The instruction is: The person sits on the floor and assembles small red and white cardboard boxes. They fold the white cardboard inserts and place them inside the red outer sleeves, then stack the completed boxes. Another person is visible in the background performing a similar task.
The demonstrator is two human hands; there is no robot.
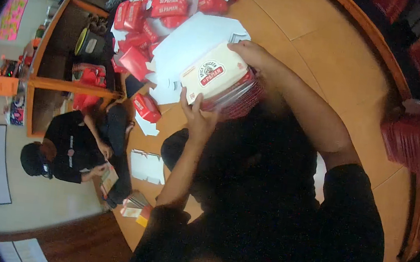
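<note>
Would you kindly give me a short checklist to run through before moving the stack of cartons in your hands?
1. Right hand on the stack of cartons: ok, at its far right corner.
2. Left hand on the stack: ok, at its near left edge.
3. Carton edges lined up: cannot tell, the side is blurred.
4. Stack clear of the white sheet: cannot tell, they overlap in this view.
5. Red boxes in order: not ok, loosely heaped.
6. Co-worker's hands clear: ok, off to the left.

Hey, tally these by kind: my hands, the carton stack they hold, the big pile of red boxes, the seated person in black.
Left hand, right hand: 2
Held carton stack: 1
Red box pile: 1
Seated person: 1
Total: 5
</note>
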